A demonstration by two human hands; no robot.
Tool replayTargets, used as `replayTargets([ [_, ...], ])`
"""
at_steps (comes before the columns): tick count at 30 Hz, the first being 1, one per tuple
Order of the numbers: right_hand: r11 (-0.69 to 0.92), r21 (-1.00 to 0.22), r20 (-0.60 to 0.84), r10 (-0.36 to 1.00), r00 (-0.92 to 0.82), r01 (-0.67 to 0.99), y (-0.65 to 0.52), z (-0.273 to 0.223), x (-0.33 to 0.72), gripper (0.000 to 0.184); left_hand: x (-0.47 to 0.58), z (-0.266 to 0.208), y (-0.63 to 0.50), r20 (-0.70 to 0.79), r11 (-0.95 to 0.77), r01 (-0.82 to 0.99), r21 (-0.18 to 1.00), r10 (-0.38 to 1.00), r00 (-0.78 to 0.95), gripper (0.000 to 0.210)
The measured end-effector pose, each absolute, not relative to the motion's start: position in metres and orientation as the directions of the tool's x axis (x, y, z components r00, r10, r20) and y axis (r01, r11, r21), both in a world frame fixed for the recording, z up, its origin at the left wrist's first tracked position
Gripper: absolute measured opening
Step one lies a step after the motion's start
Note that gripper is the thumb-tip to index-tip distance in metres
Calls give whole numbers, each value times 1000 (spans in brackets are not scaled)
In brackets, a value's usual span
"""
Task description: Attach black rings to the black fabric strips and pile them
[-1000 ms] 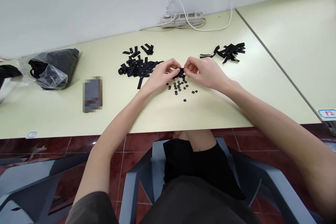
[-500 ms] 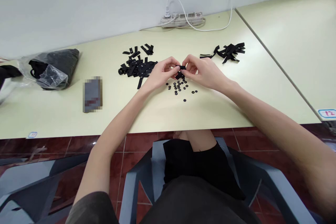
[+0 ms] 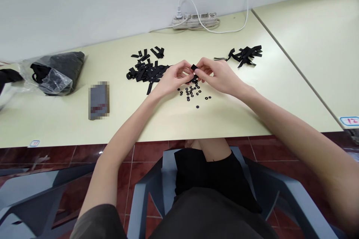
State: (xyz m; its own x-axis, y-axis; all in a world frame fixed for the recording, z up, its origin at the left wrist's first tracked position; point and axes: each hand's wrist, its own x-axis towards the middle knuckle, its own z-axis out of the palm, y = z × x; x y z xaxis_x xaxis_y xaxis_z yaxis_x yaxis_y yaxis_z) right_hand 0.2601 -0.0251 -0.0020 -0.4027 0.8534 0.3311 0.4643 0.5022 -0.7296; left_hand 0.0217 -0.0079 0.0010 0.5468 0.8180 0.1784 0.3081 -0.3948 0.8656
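Observation:
Over the table, my right hand (image 3: 217,74) pinches a short black fabric strip (image 3: 193,67) between thumb and fingers, one end sticking up. My left hand (image 3: 179,76) is closed at the strip's lower part, its thumb and fingertips meeting there; the grip is partly hidden. Right below the hands lie several small round black snap pieces (image 3: 188,99), loosely scattered. A pile of black strips (image 3: 147,71), some with small shiny spots, is beside my left hand. Another heap of black strips (image 3: 247,55) lies beyond my right wrist.
A power strip (image 3: 194,21) with a white cable stands against the wall. At the left are a clear plastic bag (image 3: 60,74) of black material and a pixelated block-like object (image 3: 98,101). A seam between tables (image 3: 294,61) runs at the right.
The black strip has turned between my fingers, from lying flat across to having an end tilted upward. My right thumb has shifted slightly up; the piles are unchanged.

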Motion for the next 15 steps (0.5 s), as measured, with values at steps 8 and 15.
replayTargets([
  [8,488,-717,298,860,-414,498,-27,1,261,33,18,2,-6,269,-519,455,724,819,507,10],
  [15,546,-619,189,801,-568,564,-32,-1,258,20,9,0,0,339,-528,671,520,849,405,18],
])
